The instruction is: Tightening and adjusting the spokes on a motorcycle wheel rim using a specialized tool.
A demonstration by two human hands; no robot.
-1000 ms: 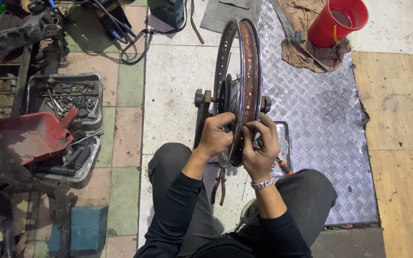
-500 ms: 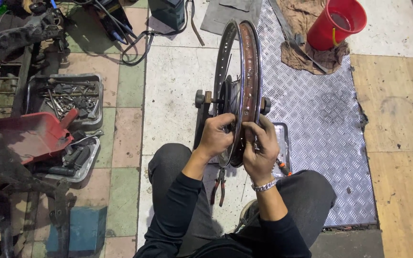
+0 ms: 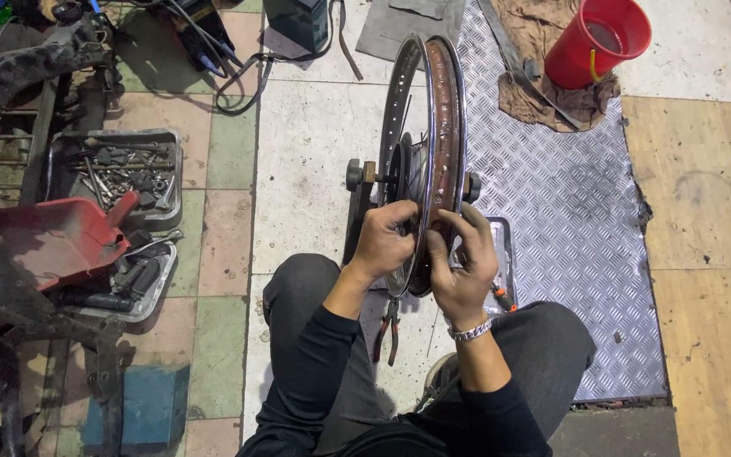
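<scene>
A spoked wheel rim [image 3: 433, 101], chrome outside and rusty inside, stands upright on a dark stand with its axle [image 3: 364, 173] sticking out to the left. My left hand [image 3: 382, 241] grips the near part of the rim from the left side. From the right, my right hand [image 3: 463, 262], with a metal bracelet at the wrist, pinches the same stretch of rim, fingers curled over its edge. Both hands touch the rim just above my knees. What the fingertips hold between them is hidden.
Pliers [image 3: 388, 330] lie on the tiles between my legs. A small metal tray [image 3: 503, 254] sits right of the wheel on a checker plate sheet [image 3: 568, 211]. A red bucket [image 3: 596, 42] stands far right. Trays of bolts and tools [image 3: 120, 173] and a red part [image 3: 52, 241] crowd the left.
Both hands have shifted slightly on the near part of the rim. The fingers have changed their hold a little. The wheel stays in its stand.
</scene>
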